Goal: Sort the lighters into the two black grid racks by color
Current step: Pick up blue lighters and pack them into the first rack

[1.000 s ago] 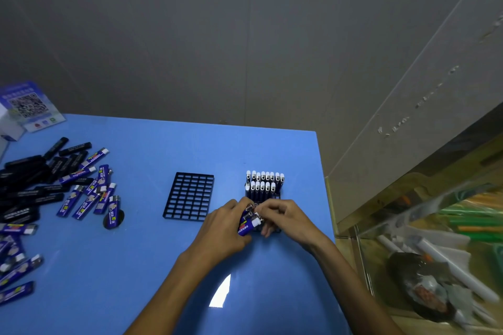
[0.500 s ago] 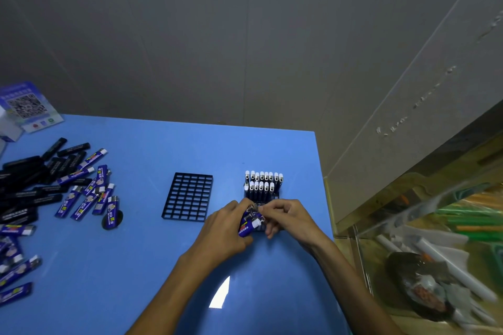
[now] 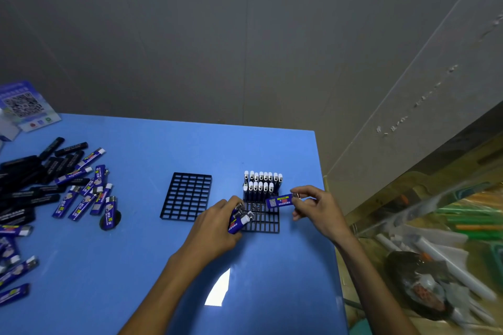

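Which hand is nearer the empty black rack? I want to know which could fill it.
Left. The left hand sits just right of the empty rack; the right hand is beyond the part-filled rack.

The pile of loose black and blue plastic lighters (image 3: 35, 187) ran off the left edge; the left hand (image 3: 217, 228) hid how many blue lighters (image 3: 239, 221) it gripped.

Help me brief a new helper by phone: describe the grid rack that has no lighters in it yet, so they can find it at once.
On the blue table, find the black grid rack holding upright blue lighters, by the right edge. The empty rack lies flat just to its left, between it and the loose pile of lighters. It is the only rack with every cell bare, and neither of the hands touches it.
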Available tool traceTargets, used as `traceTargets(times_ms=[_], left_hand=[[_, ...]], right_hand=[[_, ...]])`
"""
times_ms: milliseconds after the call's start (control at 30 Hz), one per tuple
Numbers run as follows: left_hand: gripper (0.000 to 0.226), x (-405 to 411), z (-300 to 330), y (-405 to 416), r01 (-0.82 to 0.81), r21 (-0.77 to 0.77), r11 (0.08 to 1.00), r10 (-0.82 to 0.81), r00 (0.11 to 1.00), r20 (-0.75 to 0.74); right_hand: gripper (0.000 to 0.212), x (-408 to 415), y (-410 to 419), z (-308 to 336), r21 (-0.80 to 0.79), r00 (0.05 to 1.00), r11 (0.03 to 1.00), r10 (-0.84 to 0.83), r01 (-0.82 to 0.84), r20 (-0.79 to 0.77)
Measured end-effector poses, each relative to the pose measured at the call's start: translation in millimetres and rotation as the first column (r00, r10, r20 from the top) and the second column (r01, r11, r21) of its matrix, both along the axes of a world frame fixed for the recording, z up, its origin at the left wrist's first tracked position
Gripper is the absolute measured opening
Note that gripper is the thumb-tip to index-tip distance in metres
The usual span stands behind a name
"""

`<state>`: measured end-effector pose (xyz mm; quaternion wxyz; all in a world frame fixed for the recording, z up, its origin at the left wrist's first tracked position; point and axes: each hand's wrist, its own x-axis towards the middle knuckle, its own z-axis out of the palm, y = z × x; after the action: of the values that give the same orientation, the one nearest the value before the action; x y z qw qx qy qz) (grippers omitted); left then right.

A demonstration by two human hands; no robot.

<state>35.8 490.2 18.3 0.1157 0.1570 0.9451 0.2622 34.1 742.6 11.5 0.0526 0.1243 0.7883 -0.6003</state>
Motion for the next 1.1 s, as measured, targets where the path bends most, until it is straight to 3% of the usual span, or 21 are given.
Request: traceTargets(times_ms=[267,667,833,1100], left_hand=[[0.04,-3,0,-1,-0.01,0.016,1.0,0.01,1.0,0.004],[0.043,-4,1,-5,-0.004,0.005,1.0,0.004,1.0,0.019],[0.043,-5,0,-6,-0.001,-0.002,1.0,0.001,1.0,0.021],[0.043,-8,-1,-5,-0.012,0.0,1.0,0.012,1.0,0.024]], right_hand=[[0.009,-4,4,-6,0.008,0.999,0.999,0.039,-0.039,-0.008],[0.022,-12,-4,-18,0.244,0.984,0.97,0.063,-0.021,-0.166],[0.024,-18,-9,-23,0.369,0.984,0.928,0.1,-0.039,-0.148],[0.026,-23,-15,-33,0.352,0.984,0.936,0.081,-0.021,-0.157]])
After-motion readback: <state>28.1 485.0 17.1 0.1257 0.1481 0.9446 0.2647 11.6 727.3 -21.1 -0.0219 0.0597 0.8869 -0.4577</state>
